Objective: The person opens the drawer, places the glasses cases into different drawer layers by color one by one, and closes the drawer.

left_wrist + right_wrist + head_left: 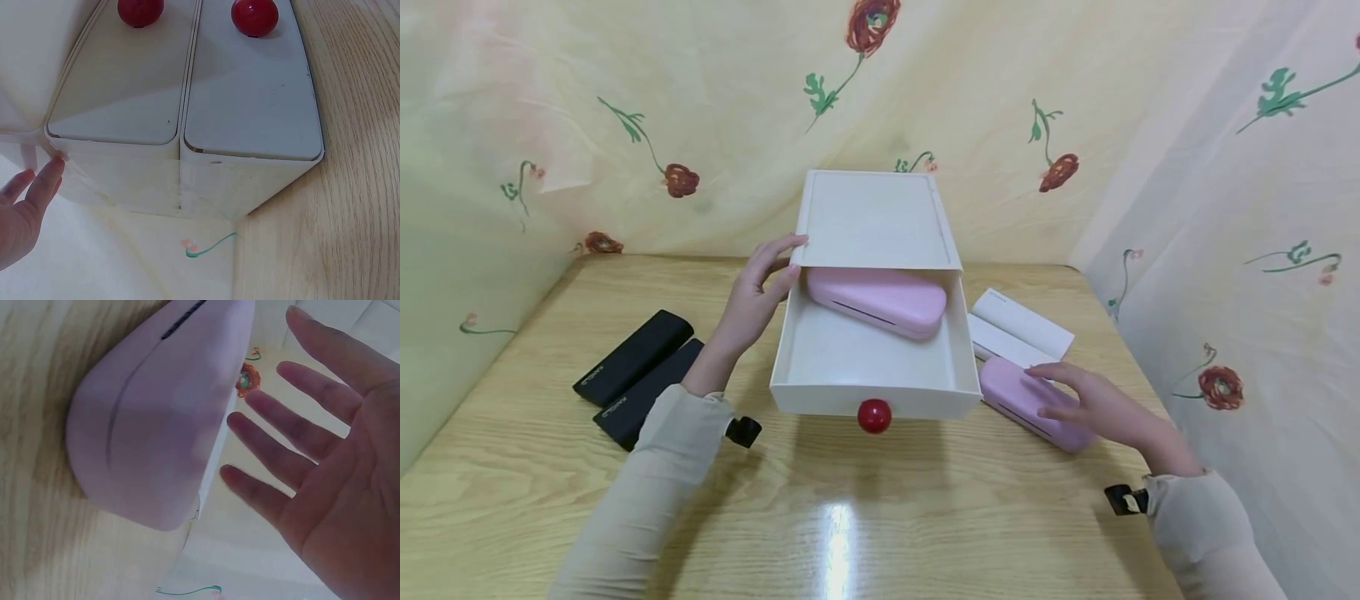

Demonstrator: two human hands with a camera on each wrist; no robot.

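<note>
A white drawer unit (876,221) stands at the middle back of the table, its top drawer (827,354) pulled out toward me. Inside that drawer, against the back, lies a pink hard case (880,302). My left hand (752,293) rests its fingertips on the unit's upper left side; in the left wrist view the fingers touch the edge beside two closed lower drawers (119,94) with red knobs. Over a second pink case (1018,393) on the table at right is my right hand (1101,408), its fingers spread. The right wrist view shows a gap between hand and case.
Two black cases (632,357) lie side by side on the wooden table (737,517) at left. Two white cases (1022,322) lie right of the unit, behind the second pink case. Floral cloth (737,108) hangs behind and along both sides. A red knob (874,416) projects from the drawer front.
</note>
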